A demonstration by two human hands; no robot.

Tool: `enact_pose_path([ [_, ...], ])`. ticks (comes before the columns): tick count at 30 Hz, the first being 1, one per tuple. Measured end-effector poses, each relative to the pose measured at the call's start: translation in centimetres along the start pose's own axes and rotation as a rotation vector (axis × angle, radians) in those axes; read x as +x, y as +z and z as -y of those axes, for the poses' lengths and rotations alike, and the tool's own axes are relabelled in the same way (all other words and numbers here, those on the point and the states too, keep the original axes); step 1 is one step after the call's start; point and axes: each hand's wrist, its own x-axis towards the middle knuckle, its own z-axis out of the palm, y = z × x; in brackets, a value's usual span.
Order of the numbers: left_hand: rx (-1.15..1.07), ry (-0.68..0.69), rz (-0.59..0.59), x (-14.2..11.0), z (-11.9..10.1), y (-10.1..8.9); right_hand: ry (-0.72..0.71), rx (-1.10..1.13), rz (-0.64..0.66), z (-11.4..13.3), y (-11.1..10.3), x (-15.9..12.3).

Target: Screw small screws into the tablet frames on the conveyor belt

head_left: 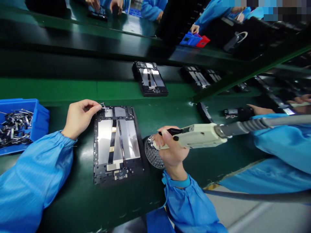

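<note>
My left hand is closed in a pinch on a small metal part, at the upper left corner of an opened tablet. The tablet lies flat on the green bench, its silver battery area, ribbon cables and circuit boards exposed. In my right hand, wrapped round its front end, is a cream-coloured electric screwdriver with a black lever. The driver lies nearly level, pointing left. Its front end is over a round metal dish full of holes, right of the tablet; fingers hide the tip.
At the left stands a blue bin of small metal parts. Another opened tablet rests beyond, with several more farther right. A green bar slants across the right. A co-worker's blue sleeve is close on the right; the driver's grey cable crosses it.
</note>
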Motion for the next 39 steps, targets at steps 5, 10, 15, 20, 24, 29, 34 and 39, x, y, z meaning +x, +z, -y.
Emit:
enact_pose_path([
  [5, 0.000, 0.004, 0.007, 0.05, 0.09, -0.15, 0.031, -0.010, 0.007, 0.26, 0.38, -0.10],
  [10, 0.007, 0.017, 0.009, -0.03, 0.15, -0.21, 0.035, -0.025, -0.074, 0.56, 0.42, -0.19],
  [15, -0.001, 0.012, 0.020, -0.25, -0.13, -0.24, 0.022, 0.001, -0.091, 0.70, 0.45, 0.00],
  [20, 0.002, 0.007, 0.022, -0.23, -0.05, -0.23, 0.022, 0.012, -0.087, 0.81, 0.58, 0.15],
  [24, 0.007, 0.009, 0.020, -0.09, 0.02, -0.24, 0.036, 0.020, -0.027, 0.96, 0.78, 0.01],
  [29, -0.009, 0.005, 0.015, 0.01, 0.03, -0.35, -0.010, -0.047, 0.002, 0.77, 0.63, -0.44],
  [34, -0.004, -0.006, 0.008, -0.03, -0.09, -0.44, -0.003, -0.031, -0.021, 0.71, 0.57, -0.18],
  [39, -0.003, -0.011, 0.021, -0.01, -0.21, -0.52, 0.028, -0.030, 0.001, 0.71, 0.98, -0.05],
])
